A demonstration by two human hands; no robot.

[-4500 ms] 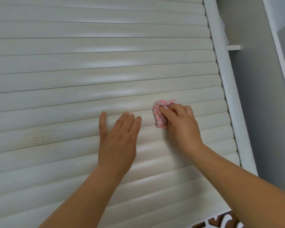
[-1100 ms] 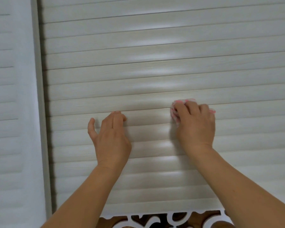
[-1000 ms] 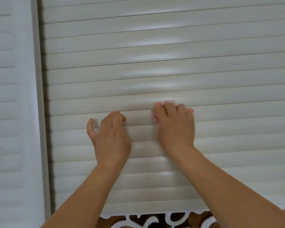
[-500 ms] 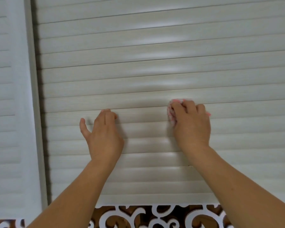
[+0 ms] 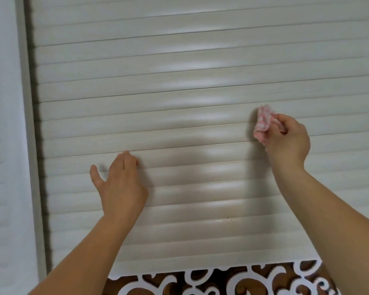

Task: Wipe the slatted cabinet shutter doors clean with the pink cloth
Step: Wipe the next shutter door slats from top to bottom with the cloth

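Observation:
A pale slatted shutter door (image 5: 190, 86) fills most of the view. My right hand (image 5: 288, 141) grips a bunched pink-and-white cloth (image 5: 263, 123) at the right of the door and holds it against a slat. My left hand (image 5: 119, 184) lies flat on the slats lower down at the left, fingers straight and thumb spread out to the left. A few small dark specks (image 5: 228, 219) mark a low slat between my arms.
A white upright frame post (image 5: 28, 124) borders the door on the left, with a second slatted shutter (image 5: 0, 145) beyond it. Below the door runs a white scrollwork panel (image 5: 200, 279) over a brown background.
My right hand has slid the cloth to the right along the slats and now grips it more bunched. The left hand stays pressed on the door. The view has shifted slightly.

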